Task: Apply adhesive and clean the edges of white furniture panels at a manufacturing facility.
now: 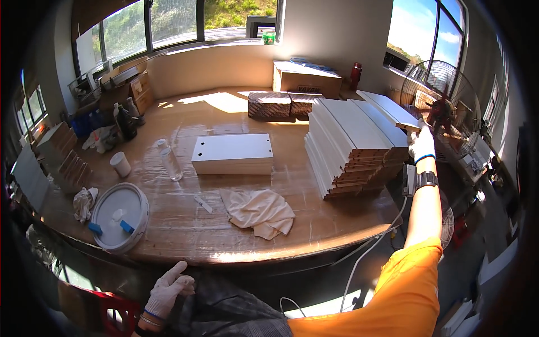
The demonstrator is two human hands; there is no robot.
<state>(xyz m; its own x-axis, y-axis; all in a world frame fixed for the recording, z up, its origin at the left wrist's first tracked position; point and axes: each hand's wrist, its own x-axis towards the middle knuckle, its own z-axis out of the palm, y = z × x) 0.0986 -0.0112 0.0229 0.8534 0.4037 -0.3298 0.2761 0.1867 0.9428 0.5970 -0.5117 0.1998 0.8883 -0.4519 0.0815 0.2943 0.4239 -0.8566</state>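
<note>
My right hand, in a white glove with a watch on the wrist, reaches out to the far right and touches the end of a white board on top of the tall stack of white-faced boards. Whether the fingers grip the board is hard to tell. My left hand, also gloved, hangs low near my lap below the table's front edge, fingers loosely curled with the thumb up, holding nothing. A short stack of white panels lies mid-table, with a crumpled cloth in front of it.
A white bucket lid, a white cup and a clear plastic bottle sit on the wooden table's left part. A standing fan is just right of my right hand. Cardboard boxes stand at the back. A white cable hangs off the front edge.
</note>
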